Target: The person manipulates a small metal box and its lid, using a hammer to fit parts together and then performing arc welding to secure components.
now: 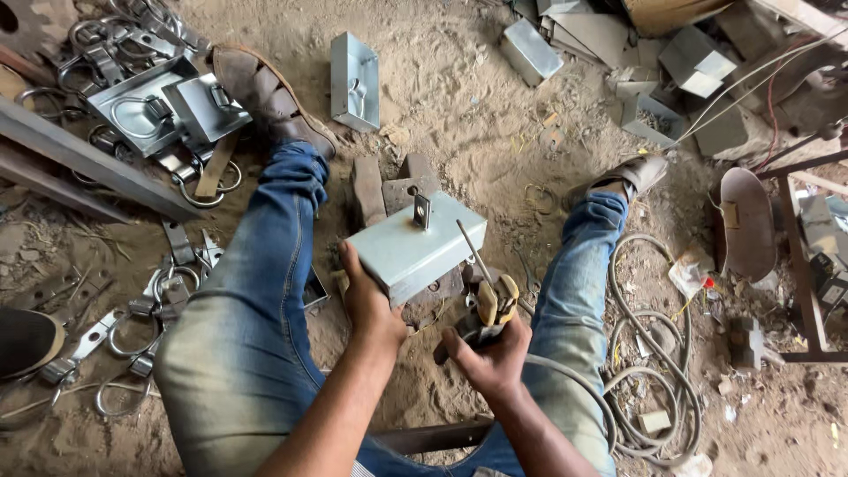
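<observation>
I sit on the ground with my legs in blue jeans spread apart. My left hand (365, 299) grips the near corner of a grey sheet-metal box (415, 247) that rests on bricks (380, 190) between my legs. A small metal bracket (421, 208) stands upright on the box's top. My right hand (491, 352) is closed on a welding electrode holder (495, 305) with yellow jaws. Its thin rod (472, 249) slants up and left, with the tip over the box's top near the bracket.
Several metal rings, hasps and grey trays (159, 106) lie at the left by a steel angle bar (84, 159). More grey boxes (355, 81) lie at the top and top right. A coiled cable (654, 353) lies at the right, beside a welding mask (746, 225).
</observation>
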